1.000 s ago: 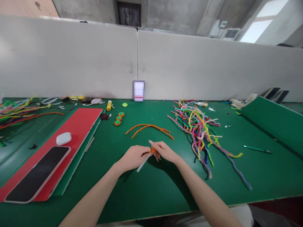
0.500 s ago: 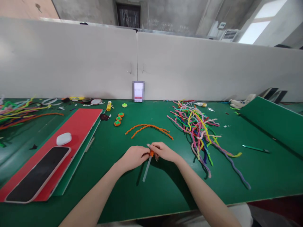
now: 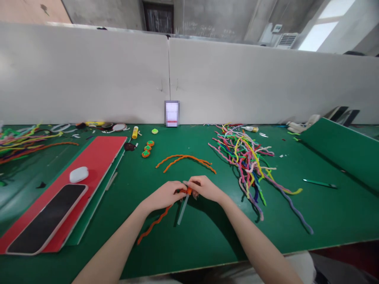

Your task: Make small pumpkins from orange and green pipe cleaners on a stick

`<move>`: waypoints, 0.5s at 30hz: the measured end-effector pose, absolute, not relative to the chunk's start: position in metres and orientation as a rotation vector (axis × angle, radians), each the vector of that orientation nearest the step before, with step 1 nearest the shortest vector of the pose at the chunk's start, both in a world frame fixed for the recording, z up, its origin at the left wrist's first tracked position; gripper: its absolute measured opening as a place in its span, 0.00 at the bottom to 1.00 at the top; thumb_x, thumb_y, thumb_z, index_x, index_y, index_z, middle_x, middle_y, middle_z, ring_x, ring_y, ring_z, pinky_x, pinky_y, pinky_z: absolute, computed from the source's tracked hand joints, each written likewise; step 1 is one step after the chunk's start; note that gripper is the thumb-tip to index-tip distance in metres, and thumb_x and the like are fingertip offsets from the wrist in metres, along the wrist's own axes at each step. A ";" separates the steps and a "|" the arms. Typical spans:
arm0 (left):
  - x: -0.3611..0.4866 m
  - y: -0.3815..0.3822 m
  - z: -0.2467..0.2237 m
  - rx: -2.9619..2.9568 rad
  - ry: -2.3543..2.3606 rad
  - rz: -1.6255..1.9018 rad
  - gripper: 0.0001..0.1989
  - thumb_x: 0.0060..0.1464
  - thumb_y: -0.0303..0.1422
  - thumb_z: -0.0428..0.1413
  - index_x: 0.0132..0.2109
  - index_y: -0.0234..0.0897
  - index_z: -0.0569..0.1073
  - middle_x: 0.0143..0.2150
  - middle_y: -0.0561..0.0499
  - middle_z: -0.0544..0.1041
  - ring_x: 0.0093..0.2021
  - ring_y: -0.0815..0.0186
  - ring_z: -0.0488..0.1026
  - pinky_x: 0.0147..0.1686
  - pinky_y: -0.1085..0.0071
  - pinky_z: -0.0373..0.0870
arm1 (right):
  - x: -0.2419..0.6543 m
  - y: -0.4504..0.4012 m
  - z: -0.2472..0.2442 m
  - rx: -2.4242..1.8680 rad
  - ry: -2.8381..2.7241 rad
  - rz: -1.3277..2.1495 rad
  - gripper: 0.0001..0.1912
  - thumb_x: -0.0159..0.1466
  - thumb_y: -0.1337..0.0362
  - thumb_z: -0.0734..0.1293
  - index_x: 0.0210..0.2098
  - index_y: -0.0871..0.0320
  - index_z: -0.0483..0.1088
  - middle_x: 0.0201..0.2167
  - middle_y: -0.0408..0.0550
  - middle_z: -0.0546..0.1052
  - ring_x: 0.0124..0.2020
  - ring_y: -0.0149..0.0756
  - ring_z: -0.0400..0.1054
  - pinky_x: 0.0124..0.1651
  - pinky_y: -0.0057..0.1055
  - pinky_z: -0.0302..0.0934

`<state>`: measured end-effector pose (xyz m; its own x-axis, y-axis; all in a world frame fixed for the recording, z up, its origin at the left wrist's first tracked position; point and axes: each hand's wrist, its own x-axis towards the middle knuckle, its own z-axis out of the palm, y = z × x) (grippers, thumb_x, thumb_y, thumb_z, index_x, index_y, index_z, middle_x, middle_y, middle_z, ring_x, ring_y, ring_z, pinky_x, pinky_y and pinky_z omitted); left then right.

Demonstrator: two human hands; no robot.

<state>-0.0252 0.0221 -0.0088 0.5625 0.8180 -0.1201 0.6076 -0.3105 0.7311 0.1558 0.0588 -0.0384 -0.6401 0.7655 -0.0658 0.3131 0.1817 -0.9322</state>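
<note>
An orange pipe cleaner (image 3: 154, 225) is wound round the upper end of a translucent stick (image 3: 183, 210), and its loose tail runs out to the lower left beneath my left wrist. My left hand (image 3: 167, 194) is closed, pinching the pipe cleaner close to the coil. With fingers closed, my right hand (image 3: 205, 188) grips the coiled end of the stick from the other side; its fingertips are partly hidden. The stick slants down toward me. Just beyond both hands, two bent orange pipe cleaners (image 3: 186, 157) lie on the green table.
To the right is a tangled pile of coloured pipe cleaners (image 3: 248, 165), with a green pen-like tool (image 3: 319, 184) farther out. On the left, a phone (image 3: 49, 217) and a white case (image 3: 79, 174) rest on red boards (image 3: 108, 148). Small orange-green coils (image 3: 147, 149) lie ahead.
The orange pipe cleaner's tail now shows below my left wrist, where it was out of sight before. Both hands stay at the stick, with the left fingers slightly shifted.
</note>
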 end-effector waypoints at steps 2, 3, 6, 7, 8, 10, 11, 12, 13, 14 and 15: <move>-0.027 0.024 -0.007 1.947 1.113 0.324 0.12 0.54 0.36 0.45 0.35 0.37 0.71 0.32 0.53 0.72 0.29 0.70 0.66 0.29 0.76 0.59 | 0.156 0.059 -0.039 -1.005 -2.053 1.456 0.20 0.59 0.48 0.58 0.24 0.60 0.65 0.16 0.41 0.69 0.17 0.27 0.64 0.23 0.23 0.58; -0.029 0.024 -0.005 1.909 1.101 0.310 0.13 0.54 0.36 0.45 0.36 0.37 0.71 0.31 0.53 0.72 0.28 0.71 0.65 0.28 0.76 0.58 | 0.155 0.058 -0.039 -1.004 -2.053 1.452 0.20 0.59 0.48 0.58 0.24 0.60 0.65 0.16 0.41 0.69 0.17 0.27 0.64 0.24 0.23 0.58; -0.032 0.026 -0.002 1.820 1.068 0.302 0.14 0.54 0.38 0.44 0.36 0.36 0.72 0.32 0.53 0.73 0.29 0.70 0.66 0.30 0.76 0.59 | 0.154 0.057 -0.038 -1.015 -2.058 1.407 0.20 0.59 0.48 0.58 0.25 0.60 0.66 0.17 0.42 0.70 0.17 0.27 0.64 0.24 0.23 0.58; -0.032 0.026 -0.002 1.792 1.073 0.307 0.15 0.54 0.39 0.44 0.36 0.36 0.72 0.32 0.52 0.73 0.29 0.70 0.66 0.30 0.76 0.59 | 0.154 0.057 -0.037 -1.023 -2.069 1.377 0.20 0.59 0.49 0.58 0.25 0.60 0.66 0.17 0.42 0.70 0.17 0.27 0.64 0.24 0.23 0.58; -0.032 0.026 -0.002 1.766 1.092 0.310 0.16 0.54 0.41 0.44 0.36 0.36 0.72 0.31 0.52 0.72 0.28 0.70 0.65 0.29 0.76 0.58 | 0.154 0.057 -0.037 -1.033 -2.087 1.334 0.20 0.60 0.49 0.57 0.25 0.60 0.66 0.17 0.43 0.70 0.18 0.27 0.64 0.24 0.23 0.57; -0.029 0.025 -0.004 1.741 1.143 0.327 0.18 0.53 0.44 0.45 0.37 0.35 0.72 0.28 0.53 0.71 0.25 0.71 0.63 0.26 0.76 0.56 | 0.154 0.056 -0.036 -1.052 -2.148 1.218 0.20 0.61 0.51 0.57 0.25 0.60 0.67 0.17 0.43 0.70 0.18 0.27 0.64 0.24 0.23 0.56; -0.027 0.024 -0.006 1.746 1.165 0.343 0.19 0.52 0.45 0.46 0.38 0.35 0.72 0.27 0.54 0.70 0.24 0.71 0.62 0.24 0.76 0.55 | 0.154 0.056 -0.036 -1.060 -2.183 1.157 0.20 0.61 0.51 0.56 0.24 0.59 0.67 0.17 0.43 0.70 0.18 0.27 0.64 0.24 0.23 0.55; -0.025 0.023 -0.009 1.763 1.186 0.364 0.19 0.50 0.46 0.47 0.38 0.35 0.72 0.26 0.55 0.69 0.24 0.71 0.61 0.24 0.76 0.54 | 0.154 0.056 -0.037 -1.067 -2.215 1.107 0.20 0.62 0.52 0.56 0.24 0.59 0.67 0.17 0.43 0.70 0.18 0.27 0.64 0.24 0.23 0.54; -0.023 0.023 -0.013 1.787 1.208 0.386 0.19 0.49 0.47 0.49 0.37 0.35 0.72 0.25 0.55 0.68 0.24 0.71 0.60 0.24 0.76 0.53 | 0.154 0.056 -0.037 -1.071 -2.241 1.080 0.20 0.62 0.52 0.56 0.24 0.59 0.68 0.17 0.43 0.71 0.19 0.27 0.64 0.23 0.23 0.53; -0.021 0.022 -0.016 1.809 1.243 0.397 0.19 0.48 0.47 0.50 0.34 0.35 0.72 0.24 0.55 0.67 0.24 0.71 0.60 0.24 0.76 0.53 | 0.154 0.056 -0.038 -1.074 -2.258 1.075 0.20 0.62 0.52 0.55 0.24 0.59 0.68 0.17 0.43 0.71 0.18 0.27 0.64 0.23 0.23 0.53; -0.019 0.022 -0.020 1.824 1.290 0.402 0.19 0.47 0.47 0.50 0.30 0.34 0.72 0.23 0.56 0.66 0.23 0.72 0.59 0.23 0.75 0.52 | 0.154 0.057 -0.039 -1.077 -2.266 1.080 0.20 0.62 0.52 0.55 0.24 0.59 0.68 0.17 0.43 0.71 0.18 0.27 0.63 0.23 0.23 0.53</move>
<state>-0.0190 0.0221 -0.0197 0.4175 0.8861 -0.2012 0.6154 -0.1128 0.7801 0.1543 0.0567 -0.0388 -0.6192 0.7846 0.0320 0.4696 0.4026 -0.7857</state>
